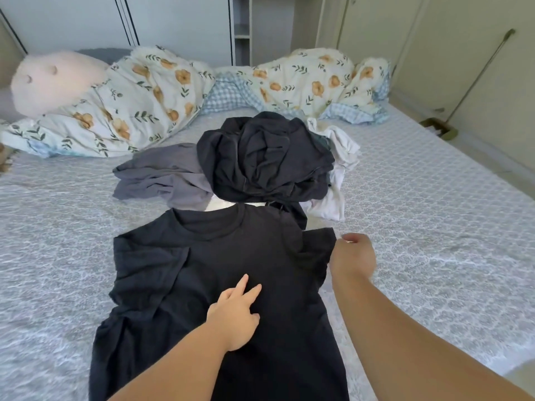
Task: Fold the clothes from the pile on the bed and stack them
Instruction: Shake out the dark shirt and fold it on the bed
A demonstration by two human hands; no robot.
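A black T-shirt (231, 270) lies spread flat on the bed (434, 198), collar away from the person, nearest them. The left hand (236, 314) rests on the shirt's middle with fingers extended and loosely spread, pressing the cloth and holding nothing. The right hand (353, 257) is at the shirt's right sleeve edge, fingers curled and pinching the sleeve hem. Just beyond the collar sits the pile (260, 166) of unfolded clothes: dark pieces on top, a grey garment (162, 175) to the left, white cloth (338, 175) to the right.
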